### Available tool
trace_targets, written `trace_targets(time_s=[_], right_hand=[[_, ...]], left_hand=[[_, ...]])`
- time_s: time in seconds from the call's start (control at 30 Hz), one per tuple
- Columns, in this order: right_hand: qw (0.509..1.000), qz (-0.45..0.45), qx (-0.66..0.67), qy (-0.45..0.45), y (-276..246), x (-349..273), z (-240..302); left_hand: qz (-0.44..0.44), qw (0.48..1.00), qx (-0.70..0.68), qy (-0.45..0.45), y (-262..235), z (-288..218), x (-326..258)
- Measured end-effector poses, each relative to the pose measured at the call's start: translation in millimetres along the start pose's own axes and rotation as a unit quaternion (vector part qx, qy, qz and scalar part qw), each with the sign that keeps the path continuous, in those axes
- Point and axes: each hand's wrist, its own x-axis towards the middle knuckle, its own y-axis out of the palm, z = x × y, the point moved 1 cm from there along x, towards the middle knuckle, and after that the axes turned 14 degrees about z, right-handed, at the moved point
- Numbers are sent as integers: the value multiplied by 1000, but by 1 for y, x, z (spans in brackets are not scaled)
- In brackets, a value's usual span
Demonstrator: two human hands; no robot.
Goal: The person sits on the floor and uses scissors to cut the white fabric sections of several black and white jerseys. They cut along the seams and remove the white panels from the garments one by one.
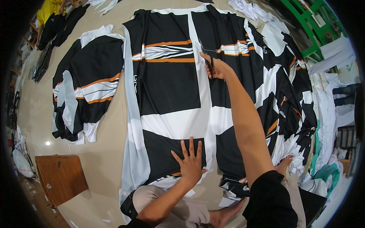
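Note:
A large sheet of printed fabric (167,83), black with white and orange bands, lies spread on the floor in front of me. My right hand (218,70) grips a pair of dark-handled scissors (211,62) far up the sheet. Their blades point away from me, along the white strip (205,91) between two black panels. Closer in, my left hand (191,165) rests flat with fingers spread on the lower black panel, beside that strip. Past the scissors, the two panels appear to be still side by side; how far the cut runs is hard to see.
On the left lies a pile of black, white and orange fabric pieces (95,57), with a brown box (61,178) nearer me. More cut fabric (283,98) is heaped on the right, near a green metal frame (315,22). A person in yellow (47,11) sits at the far left.

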Motion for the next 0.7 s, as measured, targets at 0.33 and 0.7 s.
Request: trace_targets(time_s=[0.33, 0.7], right_hand=[[998, 16, -58, -32, -9, 24, -5], [999, 23, -14, -19, -18, 48, 18]], left_hand=[[-4, 1000, 7, -6, 1, 0, 1], [11, 1000, 0, -1, 1, -1, 2]])
